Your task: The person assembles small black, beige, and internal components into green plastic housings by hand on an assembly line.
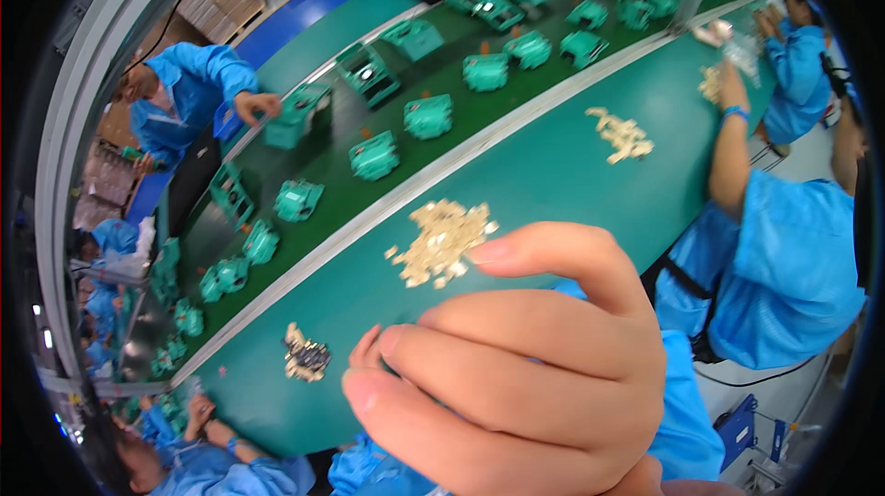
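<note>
My right hand (530, 358) is large and close in the lower middle of the head view. Its thumb stands apart from the loosely curled fingers, which point left, and nothing shows between them. Beyond the thumb tip, a heap of small cream-coloured pieces (442, 240) lies on the green work surface (535, 192); the hand looks raised above it. Left of the fingertips is a smaller pile of cream and dark pieces (307, 356). My left hand is not in view for certain; some small fingertips behind the curled fingers are hard to assign.
A metal rail (442, 164) separates this surface from a dark green conveyor (341, 178) bearing several green plastic housings (428, 116). Another cream pile (620, 135) lies farther right. Co-workers in blue work at right (774, 256), far left (189, 90) and lower left (221, 468).
</note>
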